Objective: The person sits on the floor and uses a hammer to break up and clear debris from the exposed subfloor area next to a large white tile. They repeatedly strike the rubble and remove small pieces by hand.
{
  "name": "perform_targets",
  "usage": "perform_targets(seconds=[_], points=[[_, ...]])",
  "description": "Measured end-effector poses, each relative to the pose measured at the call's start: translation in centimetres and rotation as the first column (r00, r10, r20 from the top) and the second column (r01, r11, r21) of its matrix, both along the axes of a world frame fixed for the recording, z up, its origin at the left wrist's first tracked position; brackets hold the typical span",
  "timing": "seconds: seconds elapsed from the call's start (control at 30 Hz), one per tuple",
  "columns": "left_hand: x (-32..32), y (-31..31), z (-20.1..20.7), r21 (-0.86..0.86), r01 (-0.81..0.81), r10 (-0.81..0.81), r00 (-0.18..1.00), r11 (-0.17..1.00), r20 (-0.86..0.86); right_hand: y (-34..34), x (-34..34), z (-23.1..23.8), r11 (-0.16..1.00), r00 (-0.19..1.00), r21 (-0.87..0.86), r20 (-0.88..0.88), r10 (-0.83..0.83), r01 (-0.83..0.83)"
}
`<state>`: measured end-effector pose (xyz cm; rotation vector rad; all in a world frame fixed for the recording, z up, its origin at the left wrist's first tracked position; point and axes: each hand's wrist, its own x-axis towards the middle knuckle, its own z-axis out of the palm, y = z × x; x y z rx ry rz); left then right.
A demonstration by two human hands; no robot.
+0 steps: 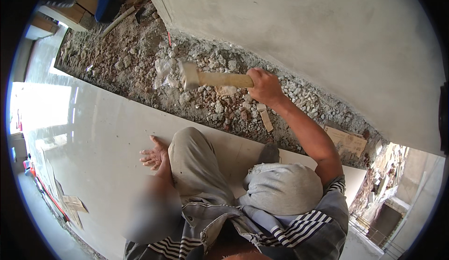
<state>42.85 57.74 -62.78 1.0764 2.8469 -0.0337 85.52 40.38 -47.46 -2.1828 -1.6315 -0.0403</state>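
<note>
A strip of rubble [124, 64] runs between the plain wall [304, 31] and the pale smooth floor [112, 143], and I place everything by it. Over its middle hangs a hammer [226, 79], its wooden handle lying level across the stones; its head is blurred (I can't tell whether it touches anything). The person's right hand [264, 87] grasps the handle near its end, fingers wrapped tight, with the forearm reaching over the rubble's near edge. On the wall side of the rubble, the wall's rough foot limits the swing; on the near side, the floor's straight edge does.

The left hand [156, 156] grips nothing: it lies flat on the floor, back from the rubble, fingers spread. Just beside it is a bent knee in grey trousers [191, 162], and a dark shoe [268, 153] sits close to the rubble's edge. Broad floor stretches left of that knee, alongside the rubble. A wood scrap [265, 118] and a cardboard piece [346, 141] lie on the rubble, right of the hammer.
</note>
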Motion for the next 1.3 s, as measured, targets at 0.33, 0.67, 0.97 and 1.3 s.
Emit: perform_targets(seconds=[0.33, 0.67, 0.97, 1.3], points=[[-0.2, -0.4, -0.3, -0.009, 0.006, -0.007, 0.999, 1.0, -0.033, -3.1, 4.5, 0.2, 0.711, 0.932, -0.633, 0.046, -0.361, 0.306], [0.6, 0.0, 0.8, -0.025, -0.004, 0.004, 1.0, 1.0, -0.017, -0.1, 3.9, 0.1, 0.909, 0.985, -0.403, -0.088, -0.15, 0.103], [-0.4, 0.1, -0.6, -0.018, -0.002, 0.001, 0.997, 1.0, -0.072, 1.6, -0.8, -0.5, 0.945, 0.983, -0.317, -0.132, -0.13, 0.083], [-0.8, 0.3, -0.4, 0.04, 0.005, -0.005, 1.0, 0.999, -0.002, -0.4, 4.7, 0.4, 0.737, 0.937, -0.599, 0.069, -0.343, 0.314]])
